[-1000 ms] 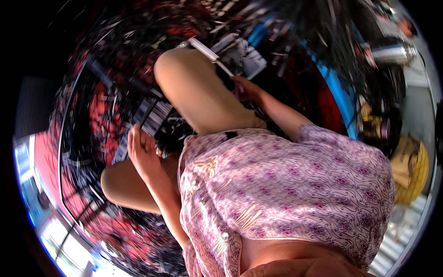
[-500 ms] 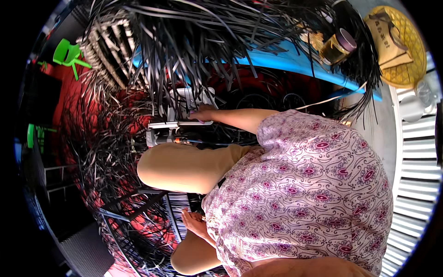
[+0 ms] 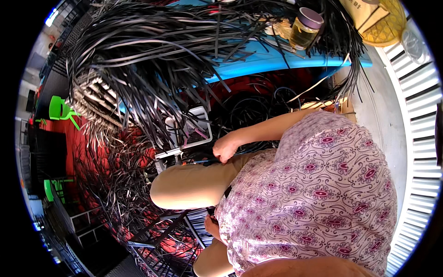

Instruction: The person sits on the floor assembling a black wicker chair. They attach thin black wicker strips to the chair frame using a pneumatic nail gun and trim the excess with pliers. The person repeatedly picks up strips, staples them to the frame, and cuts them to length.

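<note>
My right hand (image 3: 226,147) is closed in a fist above my beige-trousered thigh (image 3: 194,182), beside a white plastic basket (image 3: 206,123). Whatever its fingers hold, if anything, is hidden. Inside the basket lie a pink-handled item (image 3: 199,134) and other small things. Next to the basket, by my knee, is a pale metal bar-like fixture (image 3: 168,154). My left hand (image 3: 211,227) rests low between my thighs, partly covered by my patterned shirt (image 3: 318,194); its fingers are mostly hidden. Near it is a dark woven panel of black strips on a black metal frame (image 3: 197,225).
A blue table (image 3: 258,60) bears a big heap of black strips (image 3: 143,60) and a lidded jar (image 3: 305,28). Loose black strips (image 3: 115,184) litter the red floor. Green chairs (image 3: 60,110) stand at the left. A yellow woven stool top (image 3: 387,27) is at the upper right.
My right hand has drawn back from the white basket to above my thigh and is now closed. My left hand, outstretched before, has pulled in beneath the shirt's edge. The view has shifted.
</note>
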`<move>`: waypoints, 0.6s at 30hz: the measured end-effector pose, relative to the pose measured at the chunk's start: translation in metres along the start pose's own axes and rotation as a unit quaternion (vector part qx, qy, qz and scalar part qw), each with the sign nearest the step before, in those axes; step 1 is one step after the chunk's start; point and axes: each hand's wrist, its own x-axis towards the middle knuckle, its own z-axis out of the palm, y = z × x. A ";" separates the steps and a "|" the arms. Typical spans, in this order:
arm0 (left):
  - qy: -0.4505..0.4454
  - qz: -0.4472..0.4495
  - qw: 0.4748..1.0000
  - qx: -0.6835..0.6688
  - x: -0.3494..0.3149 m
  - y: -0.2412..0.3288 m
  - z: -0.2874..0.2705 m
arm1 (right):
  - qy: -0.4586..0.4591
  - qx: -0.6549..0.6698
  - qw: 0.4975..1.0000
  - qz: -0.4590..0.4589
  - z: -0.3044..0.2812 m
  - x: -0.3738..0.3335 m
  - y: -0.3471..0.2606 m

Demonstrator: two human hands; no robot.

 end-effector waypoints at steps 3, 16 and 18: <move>-0.011 0.018 1.000 0.011 0.005 -0.006 0.008 | 0.056 0.209 0.969 -0.115 -0.054 -0.089 -0.057; -0.045 0.032 0.997 0.052 0.028 -0.003 0.012 | 0.871 0.090 0.478 0.066 -0.210 -0.211 0.121; -0.049 0.031 0.997 0.054 0.030 -0.003 0.015 | 0.905 0.043 0.413 0.095 -0.205 -0.225 0.145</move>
